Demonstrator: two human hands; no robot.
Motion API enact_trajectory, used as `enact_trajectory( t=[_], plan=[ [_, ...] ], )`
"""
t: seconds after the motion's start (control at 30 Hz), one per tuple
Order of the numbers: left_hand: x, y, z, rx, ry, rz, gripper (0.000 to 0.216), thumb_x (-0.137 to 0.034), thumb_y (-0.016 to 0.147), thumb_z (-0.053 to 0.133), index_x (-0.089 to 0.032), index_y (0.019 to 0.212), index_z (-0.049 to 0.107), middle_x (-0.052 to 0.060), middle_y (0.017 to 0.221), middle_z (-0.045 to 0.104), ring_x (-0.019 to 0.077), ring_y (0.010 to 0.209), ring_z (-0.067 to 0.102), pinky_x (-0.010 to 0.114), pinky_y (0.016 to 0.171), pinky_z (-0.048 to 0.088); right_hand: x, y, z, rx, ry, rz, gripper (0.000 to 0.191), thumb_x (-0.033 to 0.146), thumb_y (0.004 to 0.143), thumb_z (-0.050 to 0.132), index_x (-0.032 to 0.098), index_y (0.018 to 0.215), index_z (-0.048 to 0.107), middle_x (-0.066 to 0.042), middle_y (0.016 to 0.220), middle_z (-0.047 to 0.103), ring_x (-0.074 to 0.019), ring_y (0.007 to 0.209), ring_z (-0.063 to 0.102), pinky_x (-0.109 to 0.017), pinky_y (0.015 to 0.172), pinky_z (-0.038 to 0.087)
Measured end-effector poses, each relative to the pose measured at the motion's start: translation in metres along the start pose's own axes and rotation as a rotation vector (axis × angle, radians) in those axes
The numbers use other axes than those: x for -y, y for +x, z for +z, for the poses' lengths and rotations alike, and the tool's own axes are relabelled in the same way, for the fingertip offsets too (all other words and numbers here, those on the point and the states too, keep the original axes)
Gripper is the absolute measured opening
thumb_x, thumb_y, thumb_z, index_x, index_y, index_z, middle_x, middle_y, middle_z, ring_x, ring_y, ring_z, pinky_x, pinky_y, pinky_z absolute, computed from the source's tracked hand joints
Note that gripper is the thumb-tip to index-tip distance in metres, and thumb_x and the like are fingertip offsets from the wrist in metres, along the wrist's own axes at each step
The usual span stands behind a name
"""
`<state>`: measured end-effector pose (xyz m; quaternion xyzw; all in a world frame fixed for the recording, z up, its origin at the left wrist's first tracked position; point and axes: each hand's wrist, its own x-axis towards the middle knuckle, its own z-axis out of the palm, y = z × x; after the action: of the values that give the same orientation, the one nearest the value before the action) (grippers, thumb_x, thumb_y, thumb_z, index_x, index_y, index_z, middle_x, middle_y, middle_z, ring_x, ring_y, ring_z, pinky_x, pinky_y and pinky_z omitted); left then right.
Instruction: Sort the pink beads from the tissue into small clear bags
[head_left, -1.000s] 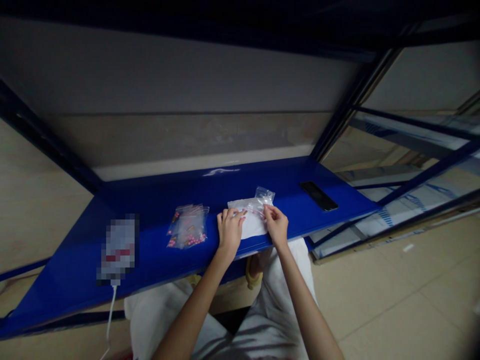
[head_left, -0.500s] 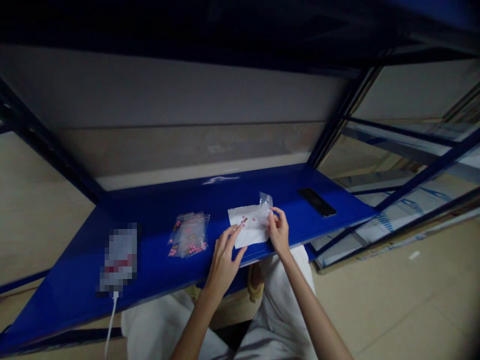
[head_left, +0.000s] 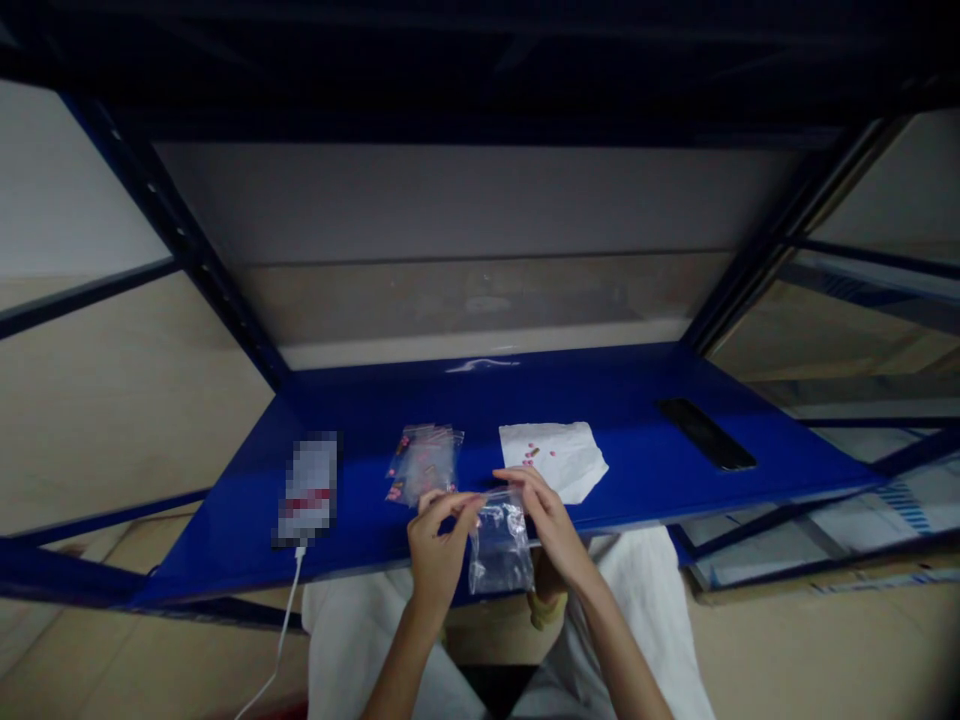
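Observation:
Both my hands hold a small clear plastic bag [head_left: 500, 541] by its top edge, just in front of the blue shelf [head_left: 645, 480]. My left hand [head_left: 437, 542] pinches the bag's left corner and my right hand [head_left: 549, 522] pinches its right corner. The bag hangs down between them and looks empty. On the shelf behind lies a white paper [head_left: 555, 459] with a few small pink and brown pills [head_left: 532, 455] on it. A pile of clear bags with pink pills [head_left: 422, 464] lies to the left of the paper.
A black phone [head_left: 706, 434] lies at the shelf's right end. A blurred white device [head_left: 307, 490] with a white cable [head_left: 277, 640] sits at the left. Dark blue uprights and an upper shelf frame the space. My lap in white clothing is below.
The bag has come off the paper and now hangs between both hands in front of the shelf edge. The pills stay on the paper. The view has shifted left.

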<state>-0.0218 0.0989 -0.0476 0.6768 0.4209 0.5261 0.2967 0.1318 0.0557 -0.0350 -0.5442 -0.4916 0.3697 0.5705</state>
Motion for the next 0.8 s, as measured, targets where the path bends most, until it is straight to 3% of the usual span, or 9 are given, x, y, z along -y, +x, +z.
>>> enact_trajectory(
  t=[0.07,0.23,0.37,0.6,0.8],
  plan=[
    [0.002,-0.002,0.004,0.019,-0.043,-0.1,0.015,-0.033,0.076,0.066,-0.019,0.07,0.07,0.0,0.061,0.067,0.0151,0.06,0.062,0.025,0.062,0.049,-0.006,0.001,0.009,-0.006,-0.003,-0.01,0.036,0.052,0.084,0.05,0.024,0.096,0.07,-0.006,0.098,0.065,-0.0188,0.087,0.059,-0.024,0.064,0.047],
    [0.006,0.001,0.016,0.159,-0.27,-0.282,0.022,-0.035,0.079,0.061,-0.015,0.084,0.068,0.002,0.067,0.069,0.015,0.059,0.064,0.021,0.055,0.05,-0.027,0.009,0.02,-0.122,0.09,0.11,0.033,0.049,0.072,0.066,0.017,0.082,0.07,-0.002,0.063,0.064,-0.0127,0.052,0.053,-0.023,0.047,0.04],
    [0.014,0.006,0.026,0.217,-0.389,-0.334,0.025,-0.036,0.08,0.06,-0.014,0.09,0.066,0.003,0.068,0.068,0.0141,0.053,0.063,0.021,0.05,0.051,-0.039,0.015,0.018,-0.187,0.144,0.125,0.036,0.05,0.069,0.069,0.016,0.081,0.07,-0.001,0.059,0.063,-0.012,0.048,0.051,-0.023,0.044,0.039],
    [0.026,0.003,0.03,0.184,-0.379,-0.271,0.022,-0.037,0.081,0.059,-0.015,0.083,0.063,-0.001,0.058,0.064,0.0108,0.04,0.058,0.019,0.041,0.045,-0.045,0.011,0.009,-0.049,0.151,0.155,0.033,0.048,0.074,0.066,0.018,0.087,0.068,0.0,0.063,0.062,-0.0104,0.047,0.048,-0.021,0.042,0.04],
    [0.025,-0.001,0.029,0.178,-0.407,-0.327,0.024,-0.039,0.077,0.063,-0.015,0.074,0.061,-0.002,0.056,0.064,0.0106,0.037,0.057,0.018,0.037,0.041,-0.036,0.008,0.007,-0.031,0.143,0.173,0.032,0.048,0.072,0.067,0.017,0.079,0.07,0.0,0.063,0.061,-0.0096,0.049,0.048,-0.02,0.044,0.038]
  ],
)
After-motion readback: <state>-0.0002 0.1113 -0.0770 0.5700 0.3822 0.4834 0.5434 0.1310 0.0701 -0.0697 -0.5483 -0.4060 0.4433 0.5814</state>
